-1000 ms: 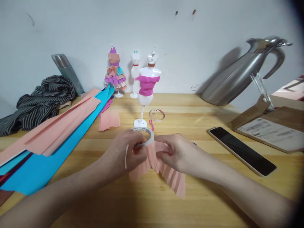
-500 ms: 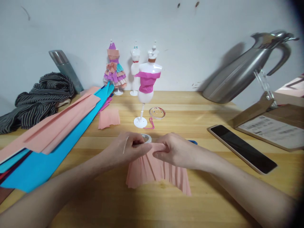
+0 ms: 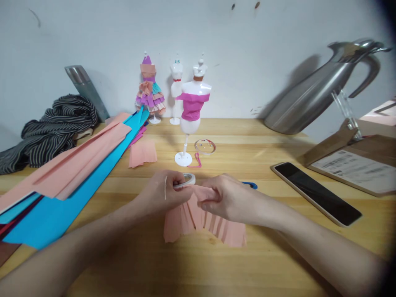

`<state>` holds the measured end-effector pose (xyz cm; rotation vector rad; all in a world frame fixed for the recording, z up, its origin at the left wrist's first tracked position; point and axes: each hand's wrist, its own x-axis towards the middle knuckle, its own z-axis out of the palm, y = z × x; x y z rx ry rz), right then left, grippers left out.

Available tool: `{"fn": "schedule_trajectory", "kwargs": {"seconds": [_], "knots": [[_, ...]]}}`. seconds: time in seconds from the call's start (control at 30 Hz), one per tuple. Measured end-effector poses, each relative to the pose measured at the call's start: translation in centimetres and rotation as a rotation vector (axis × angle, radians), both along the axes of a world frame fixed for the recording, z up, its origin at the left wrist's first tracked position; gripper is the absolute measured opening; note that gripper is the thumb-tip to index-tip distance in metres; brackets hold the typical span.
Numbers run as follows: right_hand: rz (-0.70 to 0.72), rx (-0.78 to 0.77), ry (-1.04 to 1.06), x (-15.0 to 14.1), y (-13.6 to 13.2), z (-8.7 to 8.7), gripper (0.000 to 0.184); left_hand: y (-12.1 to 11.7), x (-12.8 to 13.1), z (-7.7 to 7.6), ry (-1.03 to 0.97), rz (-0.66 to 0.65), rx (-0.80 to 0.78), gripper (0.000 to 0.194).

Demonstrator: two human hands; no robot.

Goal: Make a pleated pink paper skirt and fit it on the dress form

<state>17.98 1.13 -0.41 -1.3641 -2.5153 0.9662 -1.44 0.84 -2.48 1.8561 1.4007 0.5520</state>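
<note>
Pleated pink crepe paper point(image 3: 206, 220) hangs from both hands, its folds fanning out toward me over the table. My left hand point(image 3: 165, 187) is closed on the paper's top edge at its left part; a white tape roll point(image 3: 189, 178) shows right behind the thumb, and whether these fingers hold it too I cannot tell. Pinching the same edge a little to the right is my right hand point(image 3: 227, 196). Beyond the hands stands a small white mannequin point(image 3: 199, 88) on a round base, its torso wrapped in magenta paper point(image 3: 191, 108).
At left lie long pink strips point(image 3: 83, 161), blue paper point(image 3: 74, 198) and a striped cloth point(image 3: 58, 123). A small pink piece point(image 3: 142, 154) is near the mannequin. On the right are a phone point(image 3: 315, 192), a cardboard box point(image 3: 355, 161) and a steel jug point(image 3: 306, 90). A dressed mannequin point(image 3: 150, 90) stands behind.
The pink paper's edge between my hands has bunched up and its lower corners have drawn up slightly. My hands have shifted only a little, and the tape roll has tilted flatter.
</note>
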Motion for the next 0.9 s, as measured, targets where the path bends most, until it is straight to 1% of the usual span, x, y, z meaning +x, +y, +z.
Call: {"fn": "schedule_trajectory", "kwargs": {"seconds": [0.07,0.1,0.27,0.33,0.43,0.57,0.63,0.77,0.9], "knots": [[-0.014,0.011,0.002,0.0,-0.1,0.0,0.024,0.0,0.1,0.0,0.007,-0.007,0.010,0.032],[-0.021,0.017,0.008,0.1,-0.2,0.0,0.022,-0.1,0.1,0.1,0.013,-0.006,0.012,0.032],[-0.041,0.014,0.053,-0.1,-0.1,0.0,0.006,-0.3,0.4,0.4,0.061,0.013,0.001,0.036],[-0.066,0.013,0.048,-0.3,-0.2,-0.1,0.001,-0.3,0.5,0.3,0.077,0.021,0.018,0.036],[-0.098,0.040,0.004,-0.8,-0.6,-0.4,0.008,-0.2,0.5,0.2,0.092,0.047,0.049,0.035],[-0.143,0.184,-0.122,-1.6,-1.4,-1.0,0.016,-0.2,0.6,0.1,0.065,0.061,0.070,0.031],[-0.152,0.225,-0.144,-1.8,-1.7,-1.3,0.016,-0.4,0.6,0.0,0.053,0.058,0.080,0.029],[-0.162,0.257,-0.168,-2.1,-1.8,-2.0,0.009,-0.7,0.6,-0.2,0.060,0.077,0.107,0.028],[-0.140,0.290,-0.193,-2.1,-1.8,-2.1,0.007,-0.7,0.6,-0.4,0.035,0.058,0.097,0.026]]}}
